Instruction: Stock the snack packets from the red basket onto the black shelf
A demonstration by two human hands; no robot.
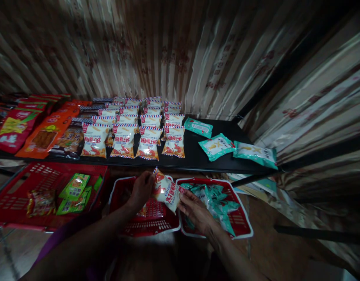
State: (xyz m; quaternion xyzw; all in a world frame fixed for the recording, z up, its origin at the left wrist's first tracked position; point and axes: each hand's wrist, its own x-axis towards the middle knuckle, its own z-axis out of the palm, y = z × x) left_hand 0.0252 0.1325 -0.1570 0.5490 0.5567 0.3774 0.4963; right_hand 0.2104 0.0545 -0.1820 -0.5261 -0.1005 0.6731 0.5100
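Snack packet (pixel 167 191), white and orange: held at opposite ends by left grip (pixel 141 190) and right grip (pixel 195 210), over middle basket (pixel 156 227). Hazard: crinkly ends could slip or tear under an uneven pull. Ahead of both grips: black shelf (pixel 194 151); close-packed packet rows (pixel 123 140), liable to topple if bumped. Beyond: patterned curtain (pixel 174 50). Below: tiled floor (pixel 10 249).

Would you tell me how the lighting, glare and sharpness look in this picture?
Head view: dim overall, with the lower middle and right edge sinking into shadow; bright glints on the white snack packets and teal packets; the curtain looks smeared and streaky; wide-angle stretching toward the edges; small print on the packets is hard to read.
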